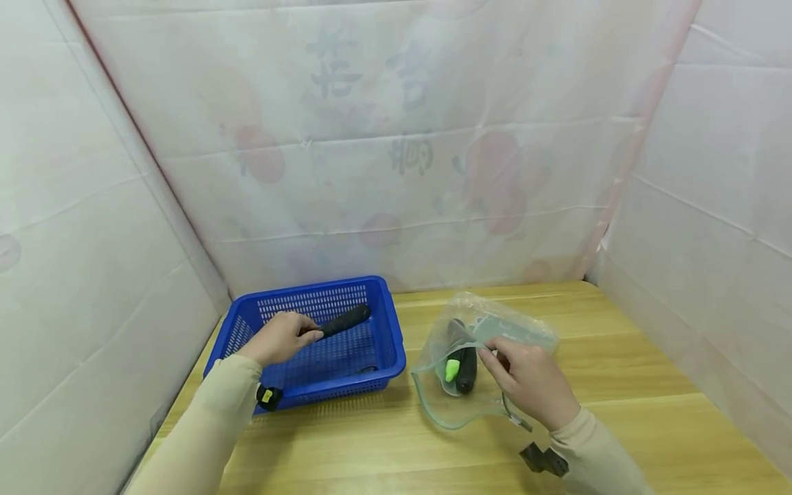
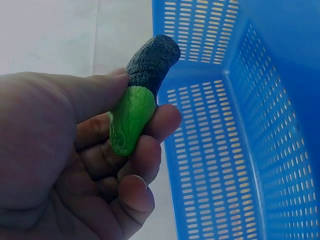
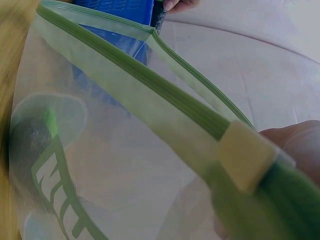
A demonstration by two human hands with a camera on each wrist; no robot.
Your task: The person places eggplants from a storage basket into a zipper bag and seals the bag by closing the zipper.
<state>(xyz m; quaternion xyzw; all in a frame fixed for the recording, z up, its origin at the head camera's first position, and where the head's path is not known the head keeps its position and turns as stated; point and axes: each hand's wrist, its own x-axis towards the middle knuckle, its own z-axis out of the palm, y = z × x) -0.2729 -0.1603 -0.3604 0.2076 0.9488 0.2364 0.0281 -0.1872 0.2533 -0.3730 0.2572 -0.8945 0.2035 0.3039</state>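
Observation:
My left hand [image 1: 281, 338] is over the blue basket [image 1: 396, 354], pinching a long dark eggplant [image 1: 346, 320] between thumb and fingers. In the left wrist view the eggplant's bright green stem end [image 2: 131, 120] lies in the fingers, and its wrinkled dark body points away. With my right hand [image 1: 532, 378] I grip the rim of a clear zip bag [image 1: 433, 405], whose mouth gapes toward the front left. Inside the bag lie dark eggplants [image 1: 467, 371], one with a green end [image 1: 452, 370]. A pale slider [image 3: 245, 152] sits on its green zip.
A small dark thing [image 1: 368, 370] lies in the basket's front right corner. The basket and bag are on a wooden table [image 1: 619, 385], with pale sheet walls [image 1: 383, 137] behind and at both sides.

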